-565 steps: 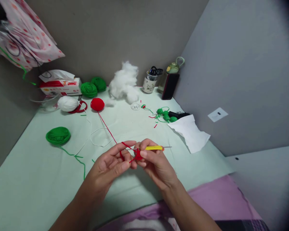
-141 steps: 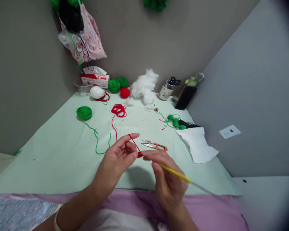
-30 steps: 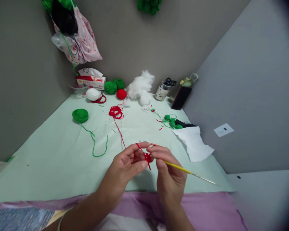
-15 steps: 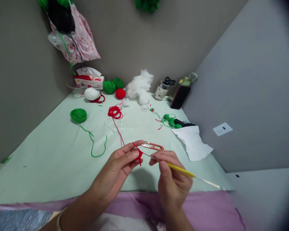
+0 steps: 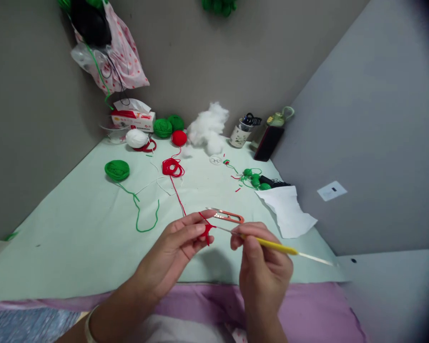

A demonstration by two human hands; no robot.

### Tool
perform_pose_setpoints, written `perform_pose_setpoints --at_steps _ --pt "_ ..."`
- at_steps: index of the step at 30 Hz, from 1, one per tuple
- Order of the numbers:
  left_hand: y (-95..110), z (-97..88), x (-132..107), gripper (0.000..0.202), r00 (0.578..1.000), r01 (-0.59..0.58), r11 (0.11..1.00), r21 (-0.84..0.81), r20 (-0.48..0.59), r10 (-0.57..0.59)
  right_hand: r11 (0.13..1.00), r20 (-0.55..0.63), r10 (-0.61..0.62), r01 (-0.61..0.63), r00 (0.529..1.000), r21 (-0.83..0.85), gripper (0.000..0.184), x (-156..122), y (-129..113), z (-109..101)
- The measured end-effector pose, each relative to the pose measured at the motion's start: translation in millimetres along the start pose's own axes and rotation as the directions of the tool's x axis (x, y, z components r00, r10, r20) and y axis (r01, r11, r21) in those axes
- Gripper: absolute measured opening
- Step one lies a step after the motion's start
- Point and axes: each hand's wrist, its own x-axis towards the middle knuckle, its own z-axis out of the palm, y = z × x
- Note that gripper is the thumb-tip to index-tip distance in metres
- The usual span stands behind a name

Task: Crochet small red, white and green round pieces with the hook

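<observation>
Pinched between the thumb and fingers of my left hand [image 5: 180, 247] is a small red crochet piece [image 5: 208, 231]. Red yarn [image 5: 178, 197] runs over my left index finger, back to a loose red coil [image 5: 172, 167] and a red yarn ball [image 5: 179, 138]. My right hand [image 5: 264, 262] is closed round the yellow handle of a crochet hook [image 5: 277, 246]. The hook's thin metal tip points left and meets a red loop at the edge of the piece. Just beyond my fingers lie orange-handled thread snips [image 5: 229, 216].
Left of the coil sits a green yarn ball [image 5: 117, 170] with a trailing strand. White stuffing [image 5: 208, 128], a pen cup [image 5: 240, 134] and a phone [image 5: 269, 144] stand along the back. Small green crocheted pieces [image 5: 255, 180] and white paper [image 5: 288, 209] lie at right.
My right hand has drawn the hook a little to the right, away from my left hand, stretching the red loop at its tip. My left hand has barely moved.
</observation>
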Motion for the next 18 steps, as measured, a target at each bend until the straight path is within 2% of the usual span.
perform_pose_setpoints --at_steps 1,3,5,7,13,18 --pt "0.4 -0.2 -0.3 0.025 1.0 -0.03 0.999 0.035 0.002 0.03 0.993 0.001 0.081 -0.081 0.997 0.083 0.02 1.8 -2.3 -0.4" --pt "-1.8 -0.2 -0.9 0.027 0.995 -0.093 0.988 0.124 0.041 0.088 0.976 0.066 0.139 -0.148 0.988 0.159 0.017 4.2 -5.0 1.1" --pt "-5.8 -0.3 -1.3 0.031 0.989 -0.138 0.97 0.199 0.084 0.124 0.986 0.113 0.102 -0.116 0.988 0.121 0.016 4.6 -4.1 3.9" --pt "-8.5 -0.5 -1.6 0.035 0.987 -0.151 0.961 0.234 0.094 0.132 0.996 0.103 0.052 -0.059 0.993 0.065 0.016 3.9 -0.3 5.8" --pt "-5.0 2.0 -3.3 0.043 0.99 -0.14 0.967 0.215 -0.001 0.144 0.965 0.069 0.175 -0.185 0.982 0.189 0.013 3.6 11.1 4.1" --pt "-5.9 0.7 -1.4 0.038 0.988 -0.13 0.973 0.189 -0.053 0.142 0.939 0.064 0.226 -0.235 0.972 0.25 0.012 5.2 10.6 7.8"
